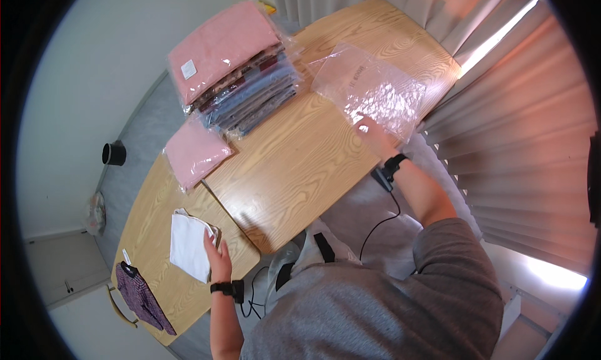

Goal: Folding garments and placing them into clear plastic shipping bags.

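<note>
A flat transparent plastic bag lies on the right part of the table. My right hand is at its near edge, fingers closed on the film. At the left, a white folded garment lies flat, with a darker edge showing along its right side. My left hand touches that side; its thumb and fingers are apart, and the fingertips rest on the cloth's edge. Both wrists wear black straps with small devices.
Behind stands a tall stack of bagged folded clothes, pink on top. One pink bagged garment lies before it. A purple patterned garment is at the table's left end. A black bin stands on the floor; curtains hang right.
</note>
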The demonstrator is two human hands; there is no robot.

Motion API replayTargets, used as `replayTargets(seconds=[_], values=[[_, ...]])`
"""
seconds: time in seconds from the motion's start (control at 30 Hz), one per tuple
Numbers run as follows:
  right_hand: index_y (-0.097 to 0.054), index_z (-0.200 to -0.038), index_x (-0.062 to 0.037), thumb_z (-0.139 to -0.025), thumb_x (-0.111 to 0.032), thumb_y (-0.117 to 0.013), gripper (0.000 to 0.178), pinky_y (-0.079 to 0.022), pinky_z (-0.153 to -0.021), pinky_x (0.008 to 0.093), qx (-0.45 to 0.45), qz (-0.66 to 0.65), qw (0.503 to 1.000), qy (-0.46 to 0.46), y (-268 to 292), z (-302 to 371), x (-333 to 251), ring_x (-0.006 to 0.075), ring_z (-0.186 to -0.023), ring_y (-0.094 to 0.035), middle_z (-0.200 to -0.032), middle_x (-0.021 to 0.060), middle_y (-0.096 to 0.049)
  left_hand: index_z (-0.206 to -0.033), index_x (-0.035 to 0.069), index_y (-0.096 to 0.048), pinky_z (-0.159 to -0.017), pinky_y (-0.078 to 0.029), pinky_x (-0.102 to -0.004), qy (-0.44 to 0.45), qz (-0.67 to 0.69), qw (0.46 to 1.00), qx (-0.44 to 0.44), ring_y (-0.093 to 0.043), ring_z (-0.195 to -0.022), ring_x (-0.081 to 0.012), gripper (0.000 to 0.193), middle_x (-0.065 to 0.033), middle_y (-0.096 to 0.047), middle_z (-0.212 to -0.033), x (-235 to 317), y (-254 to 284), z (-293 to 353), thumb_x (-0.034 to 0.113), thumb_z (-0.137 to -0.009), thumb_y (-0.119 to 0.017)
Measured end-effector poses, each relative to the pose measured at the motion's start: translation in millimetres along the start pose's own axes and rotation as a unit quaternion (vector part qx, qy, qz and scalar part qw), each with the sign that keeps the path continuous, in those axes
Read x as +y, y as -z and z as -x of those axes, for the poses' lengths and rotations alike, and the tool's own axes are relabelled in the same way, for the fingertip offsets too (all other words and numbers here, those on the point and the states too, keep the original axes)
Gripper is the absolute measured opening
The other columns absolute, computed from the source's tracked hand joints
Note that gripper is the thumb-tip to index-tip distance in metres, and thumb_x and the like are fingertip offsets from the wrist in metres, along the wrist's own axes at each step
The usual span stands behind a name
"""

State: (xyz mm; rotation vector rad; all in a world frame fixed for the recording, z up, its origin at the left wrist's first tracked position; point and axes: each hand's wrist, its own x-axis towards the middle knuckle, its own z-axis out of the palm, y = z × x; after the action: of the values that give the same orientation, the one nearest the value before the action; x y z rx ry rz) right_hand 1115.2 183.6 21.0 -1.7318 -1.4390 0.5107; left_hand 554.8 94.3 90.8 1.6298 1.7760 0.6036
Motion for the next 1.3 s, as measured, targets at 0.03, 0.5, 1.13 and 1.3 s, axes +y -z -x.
replayTargets(seconds=[0.03, 0.5, 1.13, 1.3], values=[[-0.059, -0.084, -0.0034, -0.082, -0.009, -0.061, 0.006, -0.044, -0.092, 0.0324, -0.038, -0.011, 0.999, -0.007, -8, 15, -23, 0.0325, -0.117, -0.052, -0.126, 0.0219, -0.054, -0.141, 0.001, -0.029, -0.099, -0.04, -0.0354, -0.009, 0.036, 0.999, -0.037, -0.044, -0.123, -0.0287, 0.055, -0.0171, -0.036, -0.142, 9, -9, -7, 0.005, -0.091, -0.052], [-0.057, -0.102, 0.001, -0.089, -0.015, -0.058, 0.021, -0.046, -0.075, 0.033, -0.377, -0.328, 0.864, -0.054, -157, 136, -189, 0.0218, -0.085, -0.059, -0.092, 0.0121, -0.064, -0.118, 0.001, -0.06, -0.094, -0.041, -0.0303, -0.009, 0.028, 0.966, -0.258, -0.055, -0.106, -0.0211, 0.034, -0.0144, -0.059, -0.116, 99, -98, -57, 0.025, -0.095, -0.053], [-0.057, -0.091, 0.0016, -0.094, -0.013, -0.052, 0.016, -0.049, -0.071, 0.0246, -0.316, -0.272, 0.878, -0.236, -203, 132, -208, 0.013, -0.076, -0.06, -0.084, 0.0071, -0.063, -0.109, 0.003, -0.062, -0.073, -0.047, -0.0243, 0.211, 0.374, 0.876, 0.22, -0.061, -0.086, -0.0141, 0.031, -0.0042, -0.06, -0.102, -110, 120, 10, -0.005, -0.081, -0.053], [-0.058, -0.095, 0.001, -0.092, -0.012, -0.054, 0.014, -0.049, -0.072, 0.0253, -0.396, -0.239, 0.864, -0.197, -273, 158, -272, 0.0134, -0.079, -0.06, -0.085, 0.0065, -0.063, -0.11, 0.006, -0.06, -0.076, -0.046, -0.0253, 0.255, 0.447, 0.813, 0.274, -0.056, -0.087, -0.0117, 0.03, -0.0005, -0.058, -0.099, -212, 177, 33, -0.004, -0.081, -0.06]])
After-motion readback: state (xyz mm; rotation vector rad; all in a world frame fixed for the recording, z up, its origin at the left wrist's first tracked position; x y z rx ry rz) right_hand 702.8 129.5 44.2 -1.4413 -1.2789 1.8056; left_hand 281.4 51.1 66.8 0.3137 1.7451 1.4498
